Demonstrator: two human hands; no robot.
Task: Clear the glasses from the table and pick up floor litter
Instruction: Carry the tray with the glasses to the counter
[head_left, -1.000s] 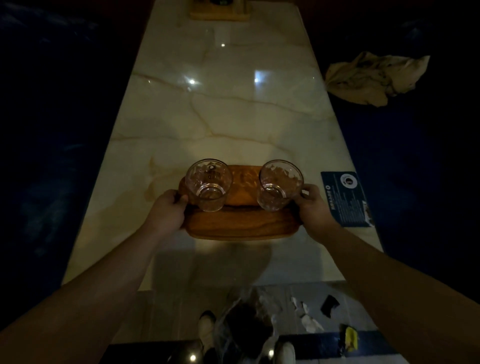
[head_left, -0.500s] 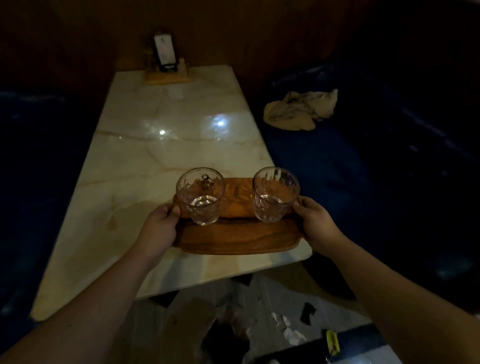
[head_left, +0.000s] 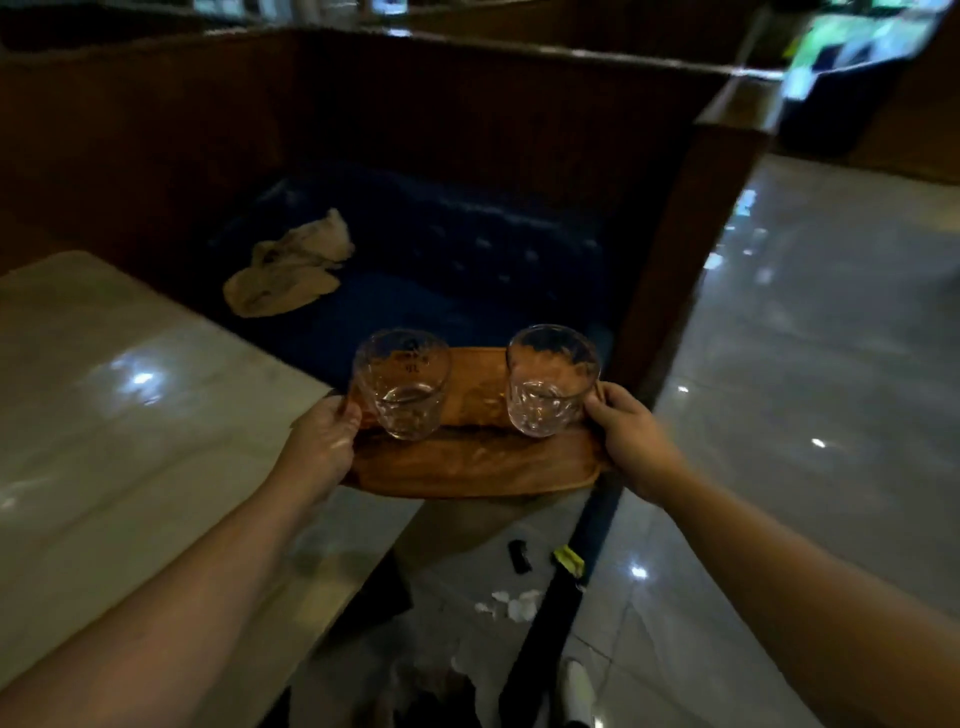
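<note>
A brown wooden tray (head_left: 475, 460) is held in the air past the corner of the marble table (head_left: 130, 415). Two clear glasses stand on it: the left glass (head_left: 401, 384) and the right glass (head_left: 550, 387), each with a little liquid at the bottom. My left hand (head_left: 324, 447) grips the tray's left end and my right hand (head_left: 631, 439) grips its right end. On the floor below lie white paper scraps (head_left: 511, 605), a small black piece (head_left: 518, 556) and a yellow wrapper (head_left: 569, 560).
A crumpled beige cloth (head_left: 291, 270) lies on the dark blue booth seat (head_left: 457, 249). A wooden partition post (head_left: 675, 270) stands right of the seat. Glossy tiled floor (head_left: 805, 389) spreads to the right. A dark strip (head_left: 550, 613) runs along the floor under the tray.
The tray with both glasses has been lifted off the table and swung to the right, beyond the table's corner. The view has turned right toward the aisle.
</note>
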